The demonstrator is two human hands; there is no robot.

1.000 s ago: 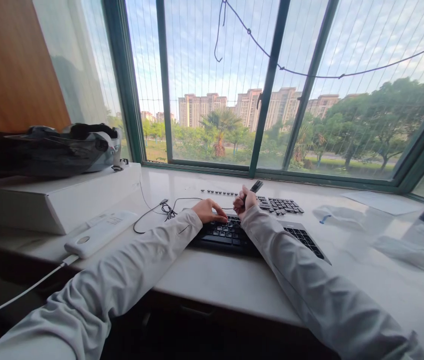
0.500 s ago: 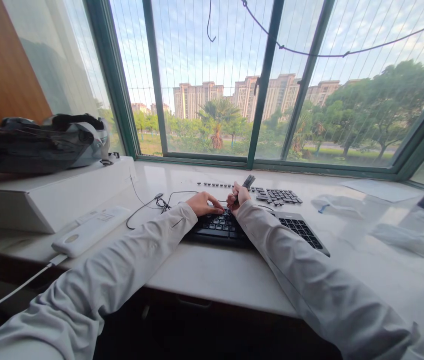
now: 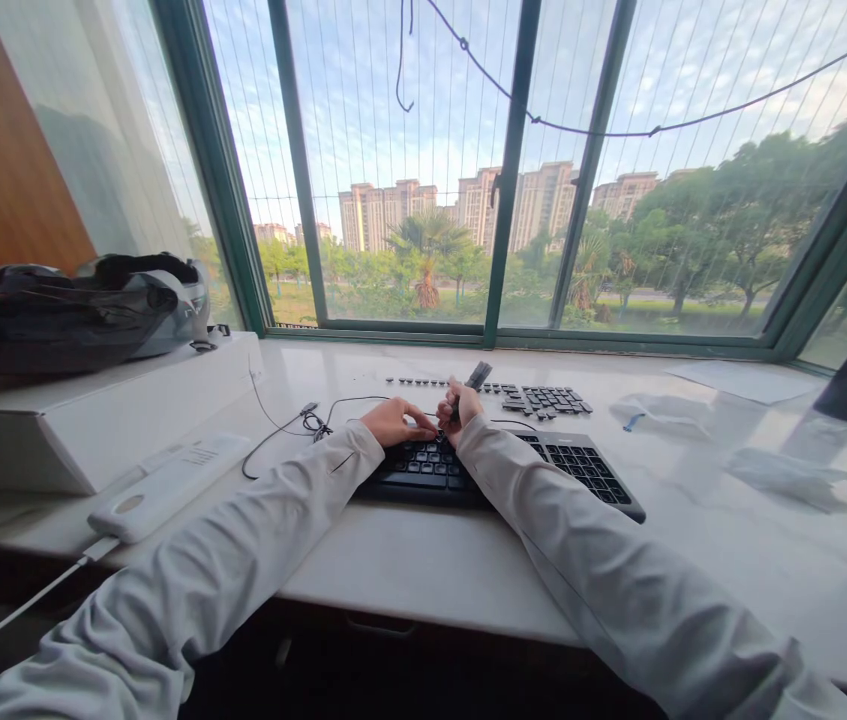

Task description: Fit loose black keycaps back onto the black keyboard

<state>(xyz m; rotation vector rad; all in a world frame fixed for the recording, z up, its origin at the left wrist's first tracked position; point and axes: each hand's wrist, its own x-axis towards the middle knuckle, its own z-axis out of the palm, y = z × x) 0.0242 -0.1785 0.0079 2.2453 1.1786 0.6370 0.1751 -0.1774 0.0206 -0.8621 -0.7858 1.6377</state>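
A black keyboard (image 3: 588,468) lies on the white counter in front of me. Its left part still carries keycaps, while bare key sockets show on the right part. My right hand (image 3: 460,408) is closed around a dark brush-like tool (image 3: 480,375), whose wide end sticks up above the fist. The tool's lower end is hidden at the keyboard's back rows. Just left of it, my left hand (image 3: 399,422) rests at the keyboard's upper edge with thumb and fingertips drawn together; what they pinch, if anything, is too small to see.
Loose keycaps (image 3: 556,402) lie in rows behind the keyboard. A black cable (image 3: 314,425) coils to the left, near a white power strip (image 3: 168,490) and a white box (image 3: 168,400) bearing a dark bag (image 3: 78,315). Clear plastic bags (image 3: 663,412) lie at right.
The whole view has tilted and shifted slightly, so everything sits a little lower and further left. Both hands keep nearly the same place on the keyboard, and the tool is still in my right hand.
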